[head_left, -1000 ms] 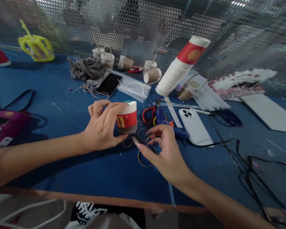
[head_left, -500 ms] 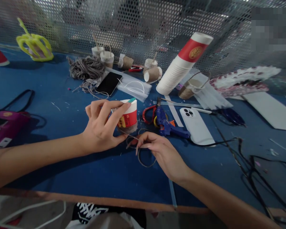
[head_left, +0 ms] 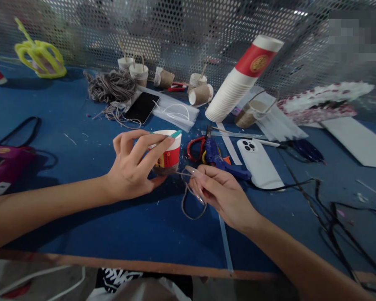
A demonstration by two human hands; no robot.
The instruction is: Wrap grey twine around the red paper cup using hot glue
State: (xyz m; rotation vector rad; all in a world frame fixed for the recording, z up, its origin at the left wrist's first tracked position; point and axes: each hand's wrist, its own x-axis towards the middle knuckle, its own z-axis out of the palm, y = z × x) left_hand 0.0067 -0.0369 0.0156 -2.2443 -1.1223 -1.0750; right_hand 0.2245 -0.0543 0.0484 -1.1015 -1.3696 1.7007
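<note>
My left hand [head_left: 133, 163] grips a red and white paper cup [head_left: 172, 155] from its left side, fingers over the rim and thumb low by the base. Grey-brown cord [head_left: 166, 170] is wound around the bottom of the cup. From there a strand runs right into my right hand [head_left: 221, 190], whose thumb and fingers pinch it. A loose loop of cord [head_left: 188, 215] hangs below those fingers. Just right of the cup lie a blue glue gun [head_left: 213, 154] and red-handled scissors [head_left: 192, 149].
A leaning stack of paper cups [head_left: 228, 98], a white phone [head_left: 261, 167], a black phone [head_left: 143, 107] and a bundle of grey cord [head_left: 111, 86] lie behind. Several cord-wrapped cups [head_left: 201, 95] stand near the mesh. A purple glue gun [head_left: 11, 165] is at left, black cables [head_left: 334, 225] at right.
My right hand has turned and shifted slightly right and up, drawing the cord strand straighter from the cup. The left hand still holds the cup in nearly the same place.
</note>
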